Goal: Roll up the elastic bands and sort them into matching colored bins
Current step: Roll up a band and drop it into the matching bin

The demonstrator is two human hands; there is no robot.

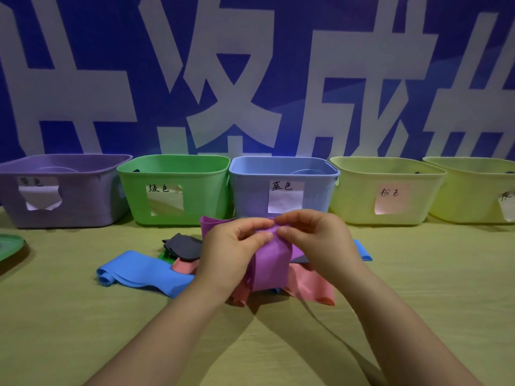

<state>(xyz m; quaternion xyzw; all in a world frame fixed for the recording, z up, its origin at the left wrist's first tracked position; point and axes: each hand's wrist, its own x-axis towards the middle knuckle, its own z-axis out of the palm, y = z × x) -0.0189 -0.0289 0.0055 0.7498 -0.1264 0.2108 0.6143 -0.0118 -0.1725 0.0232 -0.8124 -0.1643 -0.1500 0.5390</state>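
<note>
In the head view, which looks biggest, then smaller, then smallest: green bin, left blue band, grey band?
Largest: green bin.
Next: blue band.
Smallest: grey band, though part of it is hidden.

Blue banner (278, 37) behind; green plastic piece (9, 245) on table (83, 316)

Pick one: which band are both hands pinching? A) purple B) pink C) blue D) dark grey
A: the left hand and right hand both pinch the top edge of the purple band, while the blue band, pink band and dark grey band lie on the table.
</note>
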